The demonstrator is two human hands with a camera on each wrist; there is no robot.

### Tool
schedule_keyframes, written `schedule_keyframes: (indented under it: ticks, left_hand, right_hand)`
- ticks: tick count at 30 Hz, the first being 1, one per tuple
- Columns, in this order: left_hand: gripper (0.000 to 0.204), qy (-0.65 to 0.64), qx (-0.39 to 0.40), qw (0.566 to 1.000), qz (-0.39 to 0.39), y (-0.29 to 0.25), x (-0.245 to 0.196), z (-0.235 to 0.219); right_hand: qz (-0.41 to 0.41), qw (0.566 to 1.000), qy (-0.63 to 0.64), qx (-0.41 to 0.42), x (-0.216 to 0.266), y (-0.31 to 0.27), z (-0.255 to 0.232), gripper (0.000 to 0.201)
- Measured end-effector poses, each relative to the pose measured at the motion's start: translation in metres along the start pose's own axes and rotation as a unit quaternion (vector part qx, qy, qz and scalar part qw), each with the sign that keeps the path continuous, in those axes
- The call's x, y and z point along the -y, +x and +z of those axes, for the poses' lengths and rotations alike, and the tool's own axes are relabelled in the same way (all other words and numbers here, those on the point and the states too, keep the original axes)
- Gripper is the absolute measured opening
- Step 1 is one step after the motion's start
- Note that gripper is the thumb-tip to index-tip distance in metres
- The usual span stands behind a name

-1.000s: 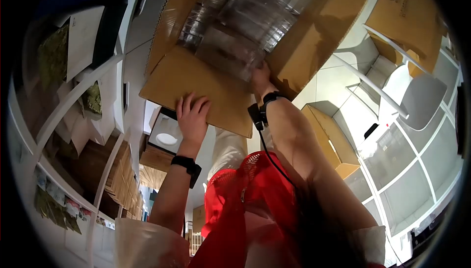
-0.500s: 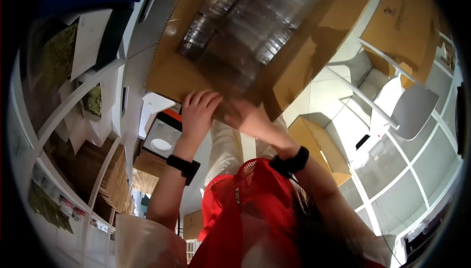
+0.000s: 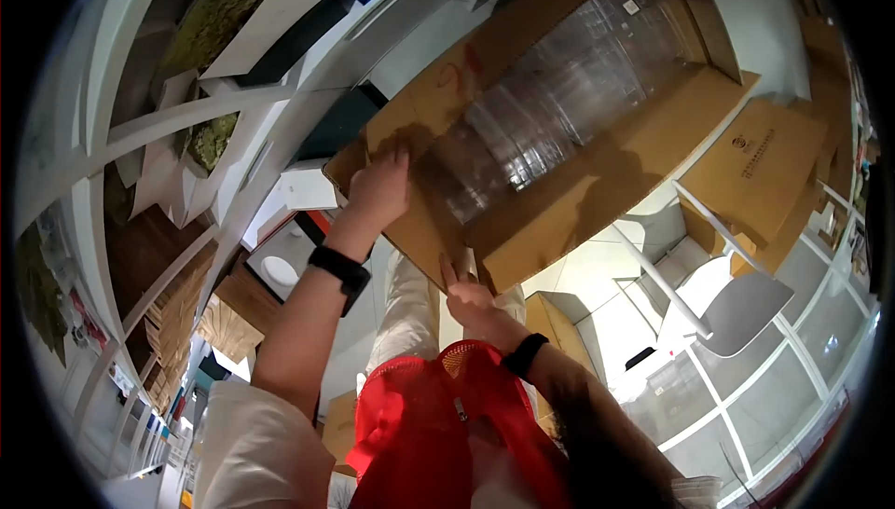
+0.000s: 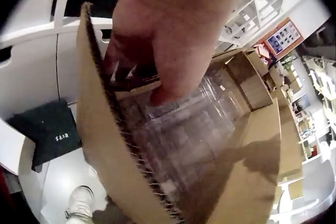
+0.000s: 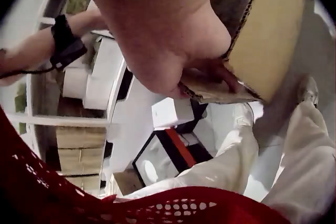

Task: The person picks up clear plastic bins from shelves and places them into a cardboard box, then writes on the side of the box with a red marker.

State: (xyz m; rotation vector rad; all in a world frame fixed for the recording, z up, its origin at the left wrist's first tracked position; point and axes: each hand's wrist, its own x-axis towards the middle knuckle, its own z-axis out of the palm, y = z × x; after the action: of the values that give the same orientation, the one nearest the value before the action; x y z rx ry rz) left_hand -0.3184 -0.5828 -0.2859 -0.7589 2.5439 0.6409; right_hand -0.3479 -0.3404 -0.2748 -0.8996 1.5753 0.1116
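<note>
Vs. half a sec earlier, the view had swung: the cardboard box sat further right and up in the head view, its whole length showing, w/ the clear plastic containers packed inside in a long row. The left hand had shifted to the box's left corner, fingers curled over the corrugated flap edge and gripping it, tips near the plastic. The right hand had dropped out of the box and now held the near bottom edge, fingers hooked round the cardboard lip, thumb side hidden. Earlier it was up beside the left hand, by the containers. Box stayed raised off the floor, carried betw. both hands, tilted. Around, left to right: white shelving w/ flat packets of green stuff, stacks of brown cardboard lower down, a white boxed item below the left wrist, the person's red mesh top at bottom centre, a smaller open carton on the floor behind the right arm, another printed box and a white chair at right. The chair and cartons crowded the floor right of the person.
</note>
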Motion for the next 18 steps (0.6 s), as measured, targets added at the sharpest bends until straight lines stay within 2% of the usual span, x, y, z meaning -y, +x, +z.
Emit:
schedule_keyframes:
  ticks: [2,3,6,9,11,13,14,15,16,18]
  left_hand:
    - [0.068,0.039,0.039,0.998,-0.015,0.004,-0.012,-0.006]
    - [0.074,0.035,0.053,0.998,-0.014,0.009,-0.011,-0.005]
    - [0.071,0.049,0.171,0.984,-0.021,0.017,-0.015,-0.020]
    - [0.074,0.067,0.149,0.987,-0.006,0.019,-0.016,-0.005]
    - [0.075,0.071,0.139,0.988,0.013,0.021,-0.011,0.007]
    - [0.076,0.060,0.153,0.986,0.017,0.022,-0.009,0.007]
    - [0.077,0.046,0.172,0.984,0.011,0.021,-0.010,0.001]
    - [0.078,0.032,0.190,0.981,0.004,0.021,-0.011,-0.002]
    - [0.078,0.025,0.158,0.987,0.010,0.017,-0.009,0.005]
    - [0.081,0.012,0.092,0.995,0.022,0.008,0.000,0.023]
  right_hand:
    - [0.010,0.993,-0.117,-0.012,0.015,0.006,0.013,0.078]
    - [-0.028,0.976,-0.182,-0.116,0.012,0.012,0.033,0.074]
    - [-0.023,0.985,-0.123,-0.120,0.020,0.011,0.034,0.072]
    - [0.024,0.997,-0.073,0.015,0.023,0.010,0.005,0.068]
    - [-0.041,0.997,-0.063,0.024,0.024,0.006,-0.047,0.063]
    - [-0.141,0.975,0.050,-0.166,0.015,0.018,-0.089,0.057]
    - [-0.201,0.902,0.151,-0.350,0.008,0.028,-0.109,0.054]
    - [-0.195,0.882,0.066,-0.423,0.010,0.034,-0.144,0.051]
    - [-0.148,0.872,0.026,-0.466,0.017,0.045,-0.177,0.049]
    - [-0.102,0.806,-0.222,-0.539,0.031,0.053,-0.227,0.048]
